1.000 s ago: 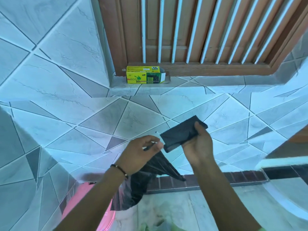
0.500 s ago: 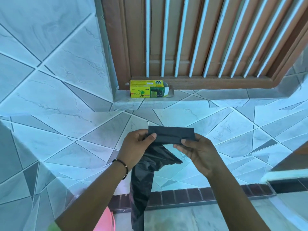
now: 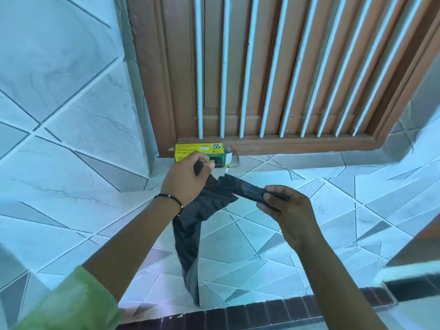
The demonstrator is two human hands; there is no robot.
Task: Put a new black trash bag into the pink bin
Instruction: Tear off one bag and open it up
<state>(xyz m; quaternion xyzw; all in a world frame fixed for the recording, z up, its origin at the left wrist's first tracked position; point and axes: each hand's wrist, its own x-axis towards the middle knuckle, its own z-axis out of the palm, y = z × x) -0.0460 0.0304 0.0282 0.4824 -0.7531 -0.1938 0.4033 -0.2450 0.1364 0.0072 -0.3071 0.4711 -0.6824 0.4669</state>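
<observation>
— Where's the black trash bag (image 3: pixel 209 201)?
— Just below the yellow box (image 3: pixel 200 155), stretched between both hands, well clear of the wall tiles (image 3: pixel 71 139) behind.

— Left hand (image 3: pixel 184 178)?
— Closed in a fist on the bag's upper end, right in front of the yellow box, partly covering its lower edge. Thin dark bracelet (image 3: pixel 170 198) on the wrist, green sleeve (image 3: pixel 64 303) further down the arm.

— Right hand (image 3: pixel 287 208)?
— Lower and to the right of the yellow box. Pinching the still-folded, pleated end of the bag between thumb and fingers (image 3: pixel 269 198).

— Rest of the bag?
— Hanging loose from the left fist, straight down below the yellow box, tapering to a point just above the dark brick strip (image 3: pixel 262 313).

— And the box itself?
— Lying on the tiled sill (image 3: pixel 297 163), against the bottom of the brown wooden frame (image 3: pixel 285 141) with white bars (image 3: pixel 247 67), right-hand flap open.

— Pink bin?
— Out of sight.
</observation>
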